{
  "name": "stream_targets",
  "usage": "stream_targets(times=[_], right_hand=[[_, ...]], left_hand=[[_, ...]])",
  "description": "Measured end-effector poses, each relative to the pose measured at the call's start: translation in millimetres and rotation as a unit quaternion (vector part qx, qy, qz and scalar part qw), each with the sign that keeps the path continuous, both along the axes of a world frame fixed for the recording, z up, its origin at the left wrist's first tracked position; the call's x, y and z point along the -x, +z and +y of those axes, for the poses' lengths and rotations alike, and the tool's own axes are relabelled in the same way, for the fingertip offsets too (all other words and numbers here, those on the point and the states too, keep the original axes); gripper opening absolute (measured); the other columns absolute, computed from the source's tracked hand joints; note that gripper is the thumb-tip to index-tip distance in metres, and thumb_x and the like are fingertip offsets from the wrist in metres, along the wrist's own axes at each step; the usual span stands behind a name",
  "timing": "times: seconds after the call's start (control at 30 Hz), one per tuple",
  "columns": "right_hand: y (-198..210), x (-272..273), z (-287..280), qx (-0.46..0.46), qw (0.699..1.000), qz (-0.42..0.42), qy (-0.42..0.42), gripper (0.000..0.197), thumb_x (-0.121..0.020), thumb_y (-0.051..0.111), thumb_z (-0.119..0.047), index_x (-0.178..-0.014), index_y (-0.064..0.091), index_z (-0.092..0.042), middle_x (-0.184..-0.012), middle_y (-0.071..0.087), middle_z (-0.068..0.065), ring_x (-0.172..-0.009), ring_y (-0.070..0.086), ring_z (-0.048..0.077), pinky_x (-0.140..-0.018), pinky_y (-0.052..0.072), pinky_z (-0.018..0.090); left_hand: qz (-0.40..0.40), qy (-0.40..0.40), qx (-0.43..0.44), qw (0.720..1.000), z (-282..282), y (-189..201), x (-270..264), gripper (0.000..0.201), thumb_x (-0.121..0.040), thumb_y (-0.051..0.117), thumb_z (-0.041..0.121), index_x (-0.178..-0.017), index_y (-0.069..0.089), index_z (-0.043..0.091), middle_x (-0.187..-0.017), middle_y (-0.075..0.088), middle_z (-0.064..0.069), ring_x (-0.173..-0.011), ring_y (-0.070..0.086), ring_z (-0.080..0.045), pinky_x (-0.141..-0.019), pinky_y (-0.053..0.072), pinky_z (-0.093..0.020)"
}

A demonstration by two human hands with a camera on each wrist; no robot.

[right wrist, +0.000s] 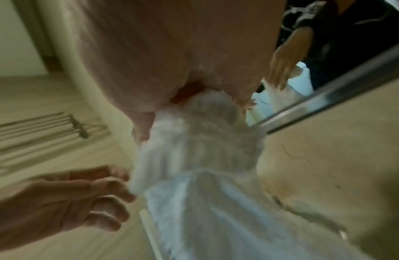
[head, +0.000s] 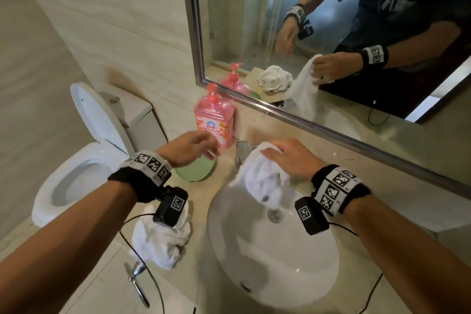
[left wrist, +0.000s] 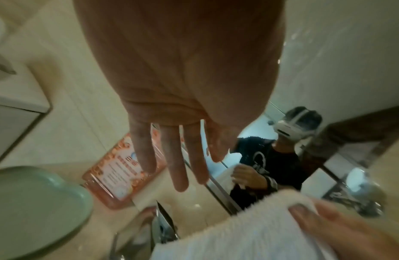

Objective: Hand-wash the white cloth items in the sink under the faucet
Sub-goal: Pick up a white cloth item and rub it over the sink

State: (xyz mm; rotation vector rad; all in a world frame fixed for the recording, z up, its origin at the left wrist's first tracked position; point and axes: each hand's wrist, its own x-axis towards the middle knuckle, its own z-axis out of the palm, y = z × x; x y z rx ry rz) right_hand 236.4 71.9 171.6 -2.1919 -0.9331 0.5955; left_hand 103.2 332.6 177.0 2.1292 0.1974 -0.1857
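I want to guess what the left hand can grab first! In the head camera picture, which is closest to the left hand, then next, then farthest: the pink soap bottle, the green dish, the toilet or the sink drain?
From the left hand:
1. Green dish, just under it; pink soap bottle, just behind it. Too close to call.
2. Sink drain, to its right, in the basin.
3. Toilet, far to its left.

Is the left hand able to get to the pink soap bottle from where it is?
Probably yes. The left hand is open and holds nothing, and it hovers just in front of the pink soap bottle with nothing between them. The right hand holds the white cloth over the sink, off to the side.
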Motion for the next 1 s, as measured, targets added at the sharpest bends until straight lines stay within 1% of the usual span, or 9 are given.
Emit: stream_targets(times=[0.1,0.2,0.33,0.43,0.6,0.7,0.8,0.93,1.0], right_hand=[[15.9,8.8,14.8,0.004,0.998,-0.019,0.059,0.018,-0.099,0.057,-0.03,-0.096,0.07,-0.043,-0.09,0.068,-0.029,-0.091,0.061,-0.009,-0.071,0.043,0.007],[24.3,17.1,22.5,0.015,0.996,-0.028,0.085,0.018,-0.095,0.06,-0.038,-0.093,0.068,-0.055,-0.089,0.069,-0.027,-0.088,0.064,-0.008,-0.069,0.046,0.007],[22.9,11.3,12.9,0.022,0.993,-0.117,0.026,0.025,-0.096,0.053,-0.039,-0.087,0.068,-0.02,-0.08,0.067,0.004,-0.077,0.063,0.021,-0.072,0.053,0.039],[18.1,5.4,2.0,0.031,0.988,-0.15,0.003,0.039,-0.097,0.056,-0.035,-0.069,0.055,-0.008,-0.068,0.056,0.016,-0.061,0.047,0.022,-0.057,0.037,0.027],[2.2,7.8,5.0,-0.016,0.994,-0.081,-0.069,0.04,-0.097,0.058,-0.039,-0.077,0.059,-0.005,-0.07,0.057,0.015,-0.061,0.045,0.015,-0.059,0.036,0.033],[-8.7,18.3,18.8,-0.108,0.974,0.0,-0.198,0.044,-0.096,0.06,-0.042,-0.081,0.06,-0.001,-0.069,0.056,0.011,-0.064,0.048,0.015,-0.061,0.038,0.031],[-17.0,50.3,50.7,-0.181,0.959,0.005,-0.217,0.043,-0.096,0.055,-0.05,-0.076,0.059,-0.012,-0.064,0.058,-0.007,-0.055,0.048,0.0,-0.053,0.04,0.022],[-8.0,49.4,72.5,-0.2,0.935,0.047,-0.289,0.042,-0.102,0.046,-0.05,-0.075,0.06,-0.022,-0.069,0.062,-0.008,-0.063,0.059,-0.002,-0.047,0.039,0.01],[-10.5,52.9,72.3,-0.194,0.941,0.04,-0.273,0.045,-0.102,0.045,-0.05,-0.071,0.06,-0.021,-0.065,0.062,-0.01,-0.062,0.059,-0.001,-0.047,0.037,0.007]], left_hand=[[0.027,-0.062,0.008,0.998,-40.5,-12.1,-3.0,0.06,-0.089,0.071,0.027,-0.142,0.041,0.028,-0.132,0.054,0.007,-0.112,0.062,-0.013,-0.093,0.052,-0.03],[-0.064,-0.056,-0.019,0.996,-74.3,-24.6,-13.7,0.042,-0.093,0.065,0.022,-0.133,0.055,0.015,-0.128,0.062,-0.003,-0.109,0.063,-0.021,-0.097,0.051,-0.039],[-0.098,-0.037,-0.045,0.993,-71.1,-32.4,-15.8,0.016,-0.098,0.057,0.026,-0.096,0.07,0.015,-0.092,0.071,-0.002,-0.085,0.065,-0.018,-0.081,0.049,-0.037],[-0.124,-0.027,-0.1,0.987,-57.0,-29.1,-10.7,0.027,-0.101,0.052,0.03,-0.076,0.064,0.034,-0.067,0.059,0.007,-0.065,0.052,-0.011,-0.065,0.037,-0.029],[-0.095,0.046,-0.065,0.992,-46.1,-17.5,-12.3,0.035,-0.104,0.043,0.035,-0.078,0.062,0.019,-0.08,0.062,-0.008,-0.076,0.052,-0.022,-0.074,0.044,-0.042],[-0.071,0.151,0.046,0.985,-53.7,-8.5,-22.4,0.051,-0.102,0.041,0.045,-0.082,0.063,0.004,-0.087,0.062,-0.014,-0.082,0.054,-0.023,-0.082,0.045,-0.043],[-0.063,0.221,0.193,0.954,-76.3,3.1,-34.3,0.048,-0.101,0.043,0.045,-0.104,0.063,0.001,-0.095,0.068,-0.01,-0.092,0.062,-0.029,-0.087,0.052,-0.036],[-0.054,0.158,0.163,0.973,-100.1,5.3,-31.9,0.033,-0.102,0.035,0.041,-0.105,0.062,0.023,-0.11,0.067,-0.011,-0.098,0.065,-0.024,-0.087,0.054,-0.034],[-0.053,0.139,0.075,0.986,-94.7,7.3,-31.4,0.034,-0.104,0.031,0.034,-0.091,0.058,0.018,-0.106,0.066,-0.021,-0.094,0.063,-0.028,-0.085,0.05,-0.038]])
